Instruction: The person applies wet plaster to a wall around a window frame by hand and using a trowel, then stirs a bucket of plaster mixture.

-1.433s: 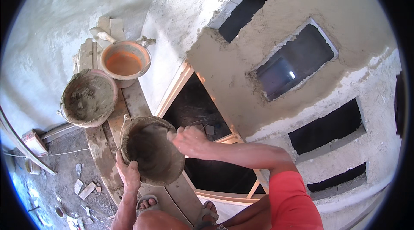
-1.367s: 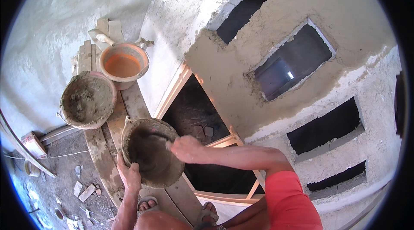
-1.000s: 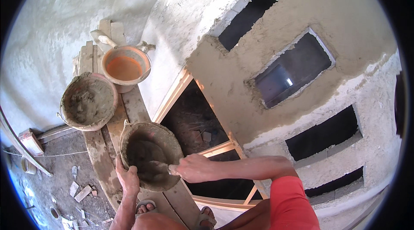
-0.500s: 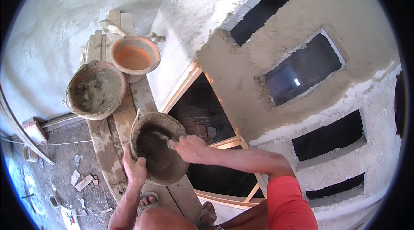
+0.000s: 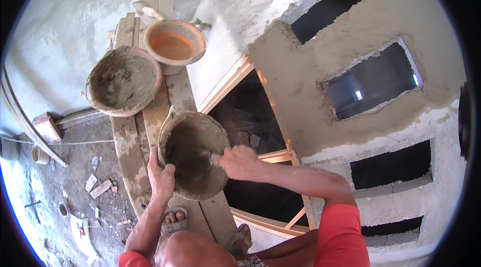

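Where right hand [image 5: 240, 162] dips, mortar pan [image 5: 193, 154] hides fingertips

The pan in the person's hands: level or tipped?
Tipped. The pan shows its mortar-smeared inside to the camera; the left hand grips its lower rim and the right hand reaches inside.

Round mortar pan [image 5: 193, 154], mortar-smeared inside, tilted, held above wooden planks.

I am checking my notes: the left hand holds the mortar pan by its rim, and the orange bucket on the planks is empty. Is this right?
Not quite. The head view shows the orange bucket holding orange liquid, not empty. The left hand does hold the mortar pan by its rim.
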